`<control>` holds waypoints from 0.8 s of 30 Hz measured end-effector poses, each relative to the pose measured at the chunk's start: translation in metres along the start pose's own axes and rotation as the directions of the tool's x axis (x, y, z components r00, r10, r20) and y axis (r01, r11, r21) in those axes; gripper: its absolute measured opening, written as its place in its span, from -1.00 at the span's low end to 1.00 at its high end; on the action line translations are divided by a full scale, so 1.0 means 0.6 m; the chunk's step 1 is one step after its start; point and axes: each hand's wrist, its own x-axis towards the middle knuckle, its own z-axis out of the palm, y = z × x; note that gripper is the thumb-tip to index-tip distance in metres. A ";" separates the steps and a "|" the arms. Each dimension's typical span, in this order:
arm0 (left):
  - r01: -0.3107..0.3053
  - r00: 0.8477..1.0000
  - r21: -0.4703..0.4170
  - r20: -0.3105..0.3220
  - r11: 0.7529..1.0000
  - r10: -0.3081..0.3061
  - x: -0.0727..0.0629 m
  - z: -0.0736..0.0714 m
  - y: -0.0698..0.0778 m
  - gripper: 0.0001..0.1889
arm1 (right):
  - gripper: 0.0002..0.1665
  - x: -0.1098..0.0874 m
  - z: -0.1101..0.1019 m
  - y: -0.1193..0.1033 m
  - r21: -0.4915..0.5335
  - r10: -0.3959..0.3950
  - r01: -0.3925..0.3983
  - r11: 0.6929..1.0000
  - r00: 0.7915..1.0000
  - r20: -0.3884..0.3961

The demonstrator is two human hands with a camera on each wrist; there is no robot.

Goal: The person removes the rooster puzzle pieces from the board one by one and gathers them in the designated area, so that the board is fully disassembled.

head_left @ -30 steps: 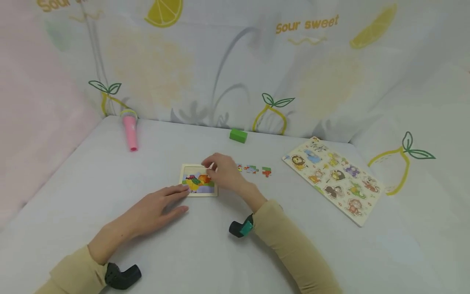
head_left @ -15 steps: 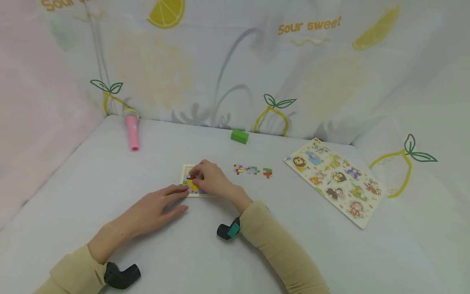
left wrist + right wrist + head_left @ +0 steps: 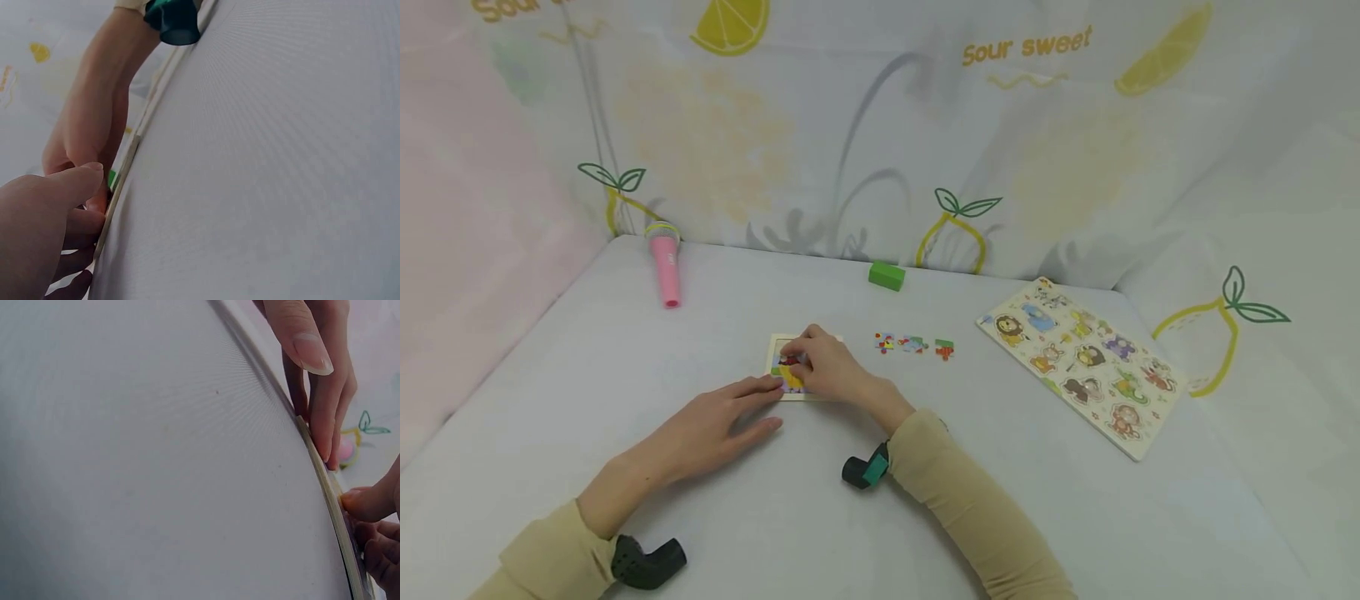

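In the head view, my left hand point(image 3: 722, 433) rests its fairly straight fingers on the left front edge of a small wooden jigsaw puzzle tray point(image 3: 801, 397). My right hand point(image 3: 835, 367) reaches over the tray from the right. Its bent thumb and fingers pinch a yellow puzzle piece point(image 3: 792, 377) inside the tray, and the hand covers the tray's right half. The right wrist view has the thumb of my right hand point(image 3: 378, 506) down at the tray's edge point(image 3: 331, 506). Three loose puzzle pieces point(image 3: 913, 344) lie in a row to the right of the tray.
A green block point(image 3: 887, 276) sits behind the tray near the back cloth. At the back left lies a pink toy microphone point(image 3: 666, 271). An animal puzzle board point(image 3: 1086, 367) lies at an angle on the right of the white table point(image 3: 760, 542).
My right hand has moved left from the tray's right side onto the pieces inside, then stayed there. The loose pieces have come into fuller view. My left hand has kept its place.
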 end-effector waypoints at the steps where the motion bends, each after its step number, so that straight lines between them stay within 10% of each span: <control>1: 0.000 1.000 0.001 0.000 1.000 0.000 0.000 0.000 0.000 -0.49 | -0.66 0.000 0.000 0.000 0.003 -0.001 0.001 1.000 1.000 0.001; 24: -0.005 1.000 0.010 -0.009 1.000 0.005 0.000 0.001 0.000 -0.50 | -0.57 -0.001 0.005 0.004 -0.007 -0.022 0.023 1.000 0.999 0.033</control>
